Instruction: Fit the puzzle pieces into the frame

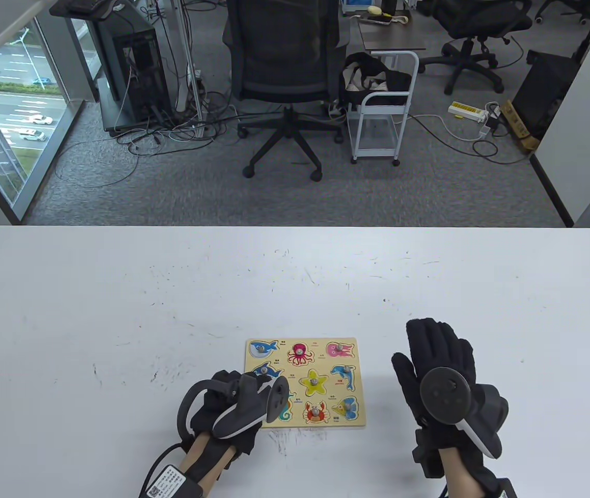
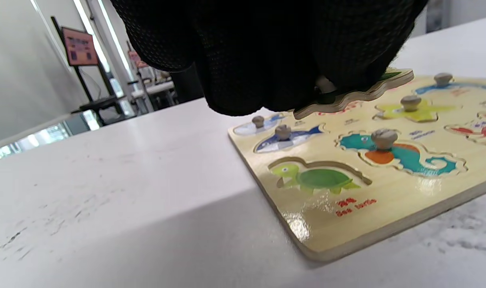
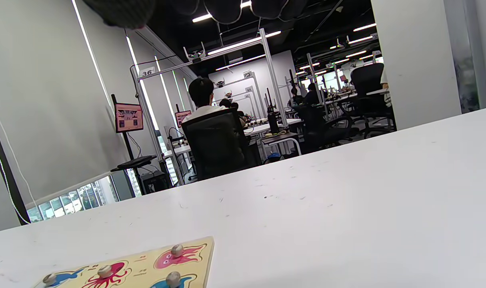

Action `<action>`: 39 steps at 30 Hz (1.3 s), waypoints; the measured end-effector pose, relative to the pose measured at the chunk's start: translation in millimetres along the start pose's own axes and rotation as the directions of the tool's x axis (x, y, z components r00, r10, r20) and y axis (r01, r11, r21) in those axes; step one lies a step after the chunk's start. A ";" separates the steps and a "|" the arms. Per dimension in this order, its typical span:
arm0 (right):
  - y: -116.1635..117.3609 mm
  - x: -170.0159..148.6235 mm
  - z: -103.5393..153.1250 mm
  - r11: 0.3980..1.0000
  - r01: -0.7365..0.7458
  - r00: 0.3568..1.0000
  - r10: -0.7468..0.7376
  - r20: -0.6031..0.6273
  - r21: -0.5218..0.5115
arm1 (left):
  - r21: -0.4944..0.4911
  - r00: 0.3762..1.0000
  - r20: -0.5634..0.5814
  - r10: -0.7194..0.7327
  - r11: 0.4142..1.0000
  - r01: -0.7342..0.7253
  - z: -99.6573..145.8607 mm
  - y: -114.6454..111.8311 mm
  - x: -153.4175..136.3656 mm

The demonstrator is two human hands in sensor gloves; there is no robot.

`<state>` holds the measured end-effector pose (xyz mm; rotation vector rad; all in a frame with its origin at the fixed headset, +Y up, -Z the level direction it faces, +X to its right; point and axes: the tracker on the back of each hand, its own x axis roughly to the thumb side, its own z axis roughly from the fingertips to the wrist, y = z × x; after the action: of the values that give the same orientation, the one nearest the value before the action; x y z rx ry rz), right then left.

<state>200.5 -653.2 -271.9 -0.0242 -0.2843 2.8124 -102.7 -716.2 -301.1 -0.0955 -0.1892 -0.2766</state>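
Left hand: the left hand [image 1: 232,410] sits at the near-left corner of the puzzle frame [image 1: 354,346], fingers curled down. In the left wrist view they pinch the small knob of a flat wooden turtle piece [image 2: 359,94] and hold it in the air above the board, clear of its surface.
Right hand: the right hand [image 1: 442,363] lies to the right of the frame and apart from it, fingers straight and spread, pointing away from the person, holding nothing. Whether the palm touches the table [image 1: 118,290] cannot be told.
Frame: the board lies flat on the white table, near the person and a little right of centre, between the two hands.
Empty slot: the turtle recess [image 2: 317,176], printed with a green turtle, is at the near-left corner of the board. The held piece hangs beyond it, over the middle of the board.
Seated pieces: the seahorse [image 2: 403,154] sits just right of the recess, the starfish [image 1: 314,383] in the centre, the crab [image 1: 315,412] on the near edge, the red octopus [image 1: 300,353] on the far row.
In the way: the left hand and its tracker [image 1: 250,407] hide the near-left part of the board in the table view.
Surroundings: an office chair [image 1: 284,67] and a white trolley [image 1: 380,114] stand on the carpet beyond the table.
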 end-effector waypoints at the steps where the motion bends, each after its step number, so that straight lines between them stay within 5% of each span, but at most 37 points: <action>1: -0.1 0.1 0.0 1.000 -0.001 1.000 0.001 0.001 0.001 | -0.017 1.000 -0.005 -0.018 1.000 0.018 -3.0 -4.1 2.1; 10: 1.4 1.1 0.2 1.000 -0.002 1.000 0.002 0.016 0.002 | -0.069 0.995 -0.033 -0.094 0.993 0.092 -14.2 -22.4 6.4; 39: 2.1 3.2 0.6 1.000 -0.003 1.000 0.002 0.029 0.016 | -0.063 0.984 -0.041 -0.176 0.983 0.173 -16.1 -27.0 19.0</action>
<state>196.8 -654.3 -271.6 0.0202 -0.2680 2.8194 -89.6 -749.0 -311.2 -0.1316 -0.1437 -0.4589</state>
